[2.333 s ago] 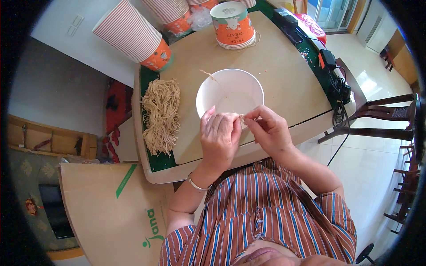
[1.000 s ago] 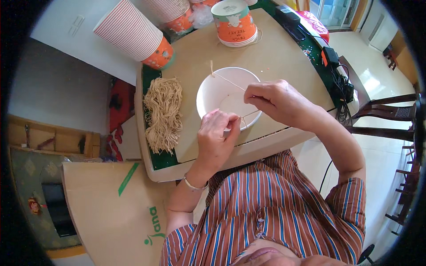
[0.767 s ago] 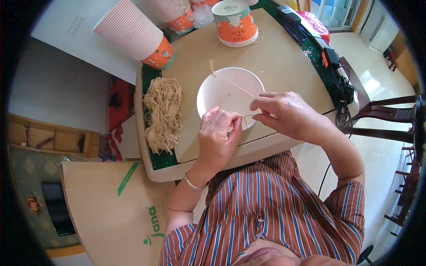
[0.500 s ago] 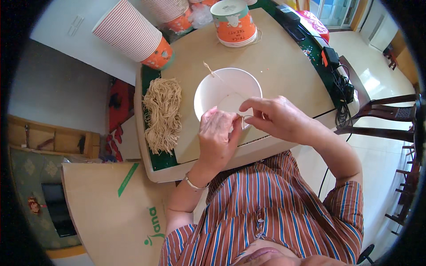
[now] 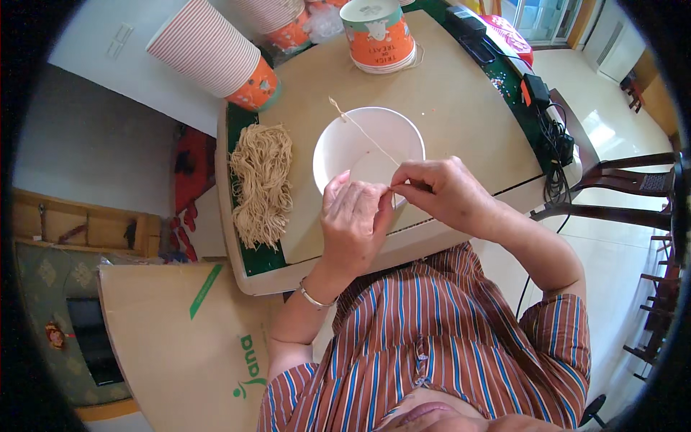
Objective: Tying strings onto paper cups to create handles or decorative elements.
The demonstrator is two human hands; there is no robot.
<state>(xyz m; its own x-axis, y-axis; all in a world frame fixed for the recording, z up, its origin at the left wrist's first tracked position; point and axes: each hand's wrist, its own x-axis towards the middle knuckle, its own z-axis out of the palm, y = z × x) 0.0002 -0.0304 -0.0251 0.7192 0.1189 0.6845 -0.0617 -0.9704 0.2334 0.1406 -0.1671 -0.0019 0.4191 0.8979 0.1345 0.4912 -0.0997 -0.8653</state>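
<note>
A white-lined paper bucket [image 5: 338, 147] stands at the table's near side. A thin beige cord [image 5: 374, 139] runs from a knotted end at its far-left rim, across the opening, to my right hand [image 5: 450, 191], whose thumb and forefinger pinch it. My left hand [image 5: 353, 223] lies over the near rim, fingers curled, its thumb and forefinger closed on the cord near the right fingertips. The fingers partly hide the near rim and the cord there. To the left of the bucket lies a bundle of loose beige cords [image 5: 260, 187].
A tilted stack of nested paper buckets [image 5: 205, 50] stands at the far left, and an upside-down orange one [image 5: 379, 47] at the back. Chargers and tangled black cables [image 5: 554, 144] line the right edge. A large cardboard box [image 5: 165, 338] is at lower left.
My right hand has closed in on the left fingertips and its fingers have pinched together. The cord across the bucket now runs straight and taut; the small loop between my hands is gone.
</note>
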